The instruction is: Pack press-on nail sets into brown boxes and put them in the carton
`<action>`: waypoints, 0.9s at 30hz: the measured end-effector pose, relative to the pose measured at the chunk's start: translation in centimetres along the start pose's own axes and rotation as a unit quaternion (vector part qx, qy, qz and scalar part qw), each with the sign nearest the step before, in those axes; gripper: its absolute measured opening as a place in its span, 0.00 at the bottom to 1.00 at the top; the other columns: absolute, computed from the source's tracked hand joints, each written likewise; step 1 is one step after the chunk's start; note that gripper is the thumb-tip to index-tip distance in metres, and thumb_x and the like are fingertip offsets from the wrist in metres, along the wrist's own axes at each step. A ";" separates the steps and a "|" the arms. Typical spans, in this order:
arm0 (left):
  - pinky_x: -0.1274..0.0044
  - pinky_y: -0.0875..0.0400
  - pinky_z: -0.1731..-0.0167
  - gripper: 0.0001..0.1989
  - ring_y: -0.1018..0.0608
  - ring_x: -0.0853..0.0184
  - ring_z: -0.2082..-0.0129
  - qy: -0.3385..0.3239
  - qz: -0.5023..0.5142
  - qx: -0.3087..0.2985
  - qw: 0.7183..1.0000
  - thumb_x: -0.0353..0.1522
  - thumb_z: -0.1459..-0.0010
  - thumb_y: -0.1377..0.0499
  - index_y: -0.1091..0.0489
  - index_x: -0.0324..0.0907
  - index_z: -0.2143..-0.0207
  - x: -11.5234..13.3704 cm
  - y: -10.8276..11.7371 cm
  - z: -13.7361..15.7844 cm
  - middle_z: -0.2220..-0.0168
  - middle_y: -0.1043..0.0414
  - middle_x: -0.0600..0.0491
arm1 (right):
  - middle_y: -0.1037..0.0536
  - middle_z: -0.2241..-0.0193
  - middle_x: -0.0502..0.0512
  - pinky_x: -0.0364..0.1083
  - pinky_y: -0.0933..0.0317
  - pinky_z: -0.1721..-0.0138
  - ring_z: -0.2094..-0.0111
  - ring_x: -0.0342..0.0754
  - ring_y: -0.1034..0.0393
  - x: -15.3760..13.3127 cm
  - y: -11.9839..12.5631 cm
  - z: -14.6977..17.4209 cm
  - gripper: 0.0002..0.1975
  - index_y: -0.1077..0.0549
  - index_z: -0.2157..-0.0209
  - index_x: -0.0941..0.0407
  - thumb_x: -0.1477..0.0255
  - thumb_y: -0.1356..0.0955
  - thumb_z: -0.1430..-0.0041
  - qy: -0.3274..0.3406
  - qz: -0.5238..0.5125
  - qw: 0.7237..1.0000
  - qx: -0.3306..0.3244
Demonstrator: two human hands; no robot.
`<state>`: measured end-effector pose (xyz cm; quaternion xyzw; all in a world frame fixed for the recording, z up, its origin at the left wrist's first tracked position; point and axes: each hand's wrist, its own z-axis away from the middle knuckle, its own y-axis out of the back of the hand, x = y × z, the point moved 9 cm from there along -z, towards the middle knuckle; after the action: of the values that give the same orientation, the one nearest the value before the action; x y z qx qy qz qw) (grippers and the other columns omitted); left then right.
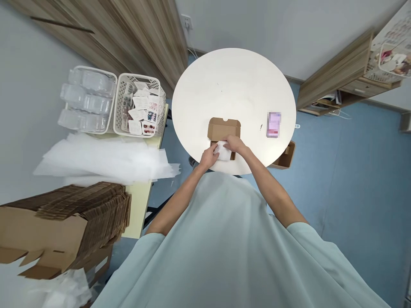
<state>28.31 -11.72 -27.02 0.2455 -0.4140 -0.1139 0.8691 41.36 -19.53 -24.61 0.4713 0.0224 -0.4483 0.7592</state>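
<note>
Here, the white wrap [224, 153] lies in the open box [233, 156], at the table's [231, 81] near edge, between both hands. The left hand [209, 157] touches its left side, the right hand [235, 144] its far right corner; neither is clearly nearer. Fingers curl onto it, though whether they pinch or merely press, I cannot tell. The box's long axis runs left to right, its lid [224, 129] open on the far side.

The packet [224, 154] is white, the carton [224, 128] brown, the floor [321, 171] blue.
</note>
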 end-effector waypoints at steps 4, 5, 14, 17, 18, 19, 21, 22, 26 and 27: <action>0.67 0.28 0.38 0.31 0.20 0.53 0.40 0.030 -0.041 -0.029 0.998 0.28 0.33 0.40 0.34 0.40 0.28 -0.5 -1.4 -1.0 0.38 0.21 0.42 | 0.19 0.39 0.61 0.50 0.33 0.41 0.41 0.58 0.24 0.3 -1.1 -0.2 0.19 0.21 0.39 0.54 0.75 0.31 0.28 -0.040 0.033 0.999 -0.004; 0.67 0.28 0.38 0.31 0.20 0.53 0.39 0.037 -0.049 -0.032 0.998 0.28 0.33 0.40 0.34 0.41 0.28 -0.7 -1.6 -1.3 0.37 0.22 0.42 | 0.19 0.40 0.61 0.50 0.33 0.41 0.41 0.58 0.23 0.3 -1.2 -0.1 0.19 0.21 0.39 0.55 0.75 0.32 0.28 -0.048 0.037 0.998 0.000; 0.58 0.28 0.38 0.30 0.21 0.46 0.39 0.009 -0.037 0.013 0.999 0.26 0.39 0.39 0.31 0.42 0.34 -0.9 -2.1 -2.6 0.40 0.23 0.37 | 0.20 0.44 0.70 0.55 0.37 0.36 0.39 0.61 0.29 -1.1 -2.4 0.6 0.16 0.20 0.46 0.61 0.81 0.36 0.28 -0.054 0.014 0.995 0.079; 0.57 0.30 0.37 0.30 0.22 0.44 0.38 0.017 -0.024 0.010 1.000 0.27 0.39 0.39 0.31 0.40 0.34 -1.0 -2.2 -2.7 0.39 0.25 0.34 | 0.26 0.40 0.72 0.58 0.35 0.35 0.36 0.63 0.35 -1.2 -3.3 1.1 0.20 0.24 0.41 0.61 0.82 0.37 0.30 -0.052 0.000 0.994 0.096; 0.56 0.30 0.37 0.30 0.23 0.43 0.38 0.019 -0.018 0.007 1.000 0.28 0.39 0.39 0.31 0.40 0.34 -1.1 -2.3 -2.7 0.38 0.26 0.34 | 0.27 0.39 0.72 0.60 0.34 0.36 0.35 0.64 0.36 -1.1 -3.5 1.4 0.20 0.25 0.40 0.60 0.82 0.37 0.30 -0.053 -0.005 0.993 0.105; 0.55 0.31 0.37 0.30 0.23 0.42 0.37 0.018 -0.012 0.006 1.000 0.28 0.39 0.39 0.32 0.40 0.33 -1.1 -2.3 -2.7 0.38 0.27 0.33 | 0.29 0.38 0.71 0.61 0.33 0.37 0.34 0.65 0.37 -0.9 -3.7 1.6 0.21 0.25 0.40 0.59 0.81 0.37 0.30 -0.054 -0.011 0.992 0.116; 0.54 0.31 0.36 0.30 0.24 0.43 0.37 0.009 -0.003 0.006 1.000 0.30 0.38 0.39 0.33 0.41 0.33 -1.1 -2.2 -2.7 0.36 0.28 0.34 | 0.30 0.37 0.69 0.61 0.29 0.41 0.35 0.65 0.37 -0.3 -4.2 2.2 0.21 0.25 0.40 0.55 0.80 0.37 0.30 -0.060 -0.016 0.989 0.134; 0.55 0.31 0.36 0.30 0.24 0.43 0.37 0.003 -0.004 0.005 1.000 0.30 0.38 0.39 0.33 0.41 0.33 -1.1 -2.2 -2.7 0.36 0.28 0.34 | 0.29 0.38 0.68 0.60 0.27 0.44 0.37 0.65 0.35 0.0 -4.5 2.3 0.20 0.25 0.41 0.53 0.79 0.37 0.30 -0.065 -0.018 0.989 0.135; 0.57 0.28 0.38 0.29 0.22 0.46 0.39 -0.003 -0.026 -0.004 1.000 0.27 0.39 0.40 0.31 0.40 0.34 -0.9 -2.4 -2.6 0.38 0.27 0.35 | 0.27 0.42 0.66 0.56 0.25 0.50 0.43 0.62 0.30 1.0 -6.4 2.3 0.19 0.23 0.46 0.53 0.81 0.39 0.29 -0.086 -0.013 0.991 0.098; 0.58 0.28 0.38 0.29 0.21 0.47 0.40 -0.001 -0.024 -0.006 1.000 0.26 0.39 0.40 0.30 0.40 0.35 -0.8 -2.5 -2.6 0.38 0.27 0.35 | 0.27 0.42 0.68 0.56 0.25 0.51 0.43 0.62 0.31 1.0 -6.7 2.2 0.19 0.22 0.47 0.54 0.81 0.40 0.29 -0.086 -0.008 0.992 0.091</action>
<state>29.83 -12.66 -30.24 0.2501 -0.4086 -0.1375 0.8669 36.40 -22.84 -28.49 0.4978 -0.0805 -0.4932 0.7088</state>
